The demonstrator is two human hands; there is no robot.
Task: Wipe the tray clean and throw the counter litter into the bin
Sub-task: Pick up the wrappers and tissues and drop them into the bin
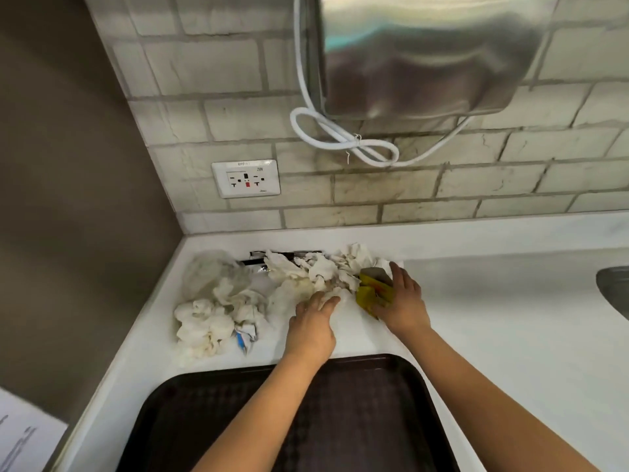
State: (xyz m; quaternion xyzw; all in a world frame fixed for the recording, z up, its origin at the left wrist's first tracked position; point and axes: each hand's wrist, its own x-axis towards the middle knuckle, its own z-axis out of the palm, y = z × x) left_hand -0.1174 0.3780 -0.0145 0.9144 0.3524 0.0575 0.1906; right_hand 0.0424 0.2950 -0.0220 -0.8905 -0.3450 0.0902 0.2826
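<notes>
Nearest the person, a dark brown rectangular plastic tray [357, 420] sits at the front of the white counter [493, 335], with both forearms reaching across it. Just beyond, the left hand [313, 323] rests with straight fingers on a heap of crumpled white paper napkins [306, 277]. The right hand [403, 301] curls its fingers round a crushed yellow carton [372, 289] at the heap's right edge. The napkins are probably light, soft and loose, best gathered by scooping from both sides; they look stained and bunched. A second wad [211, 318] lies to the left, with a clear plastic bag [207, 270] behind it. On the tiled wall beyond hang a white socket [245, 178] and a steel dryer [418, 56]. No bin is in view.
</notes>
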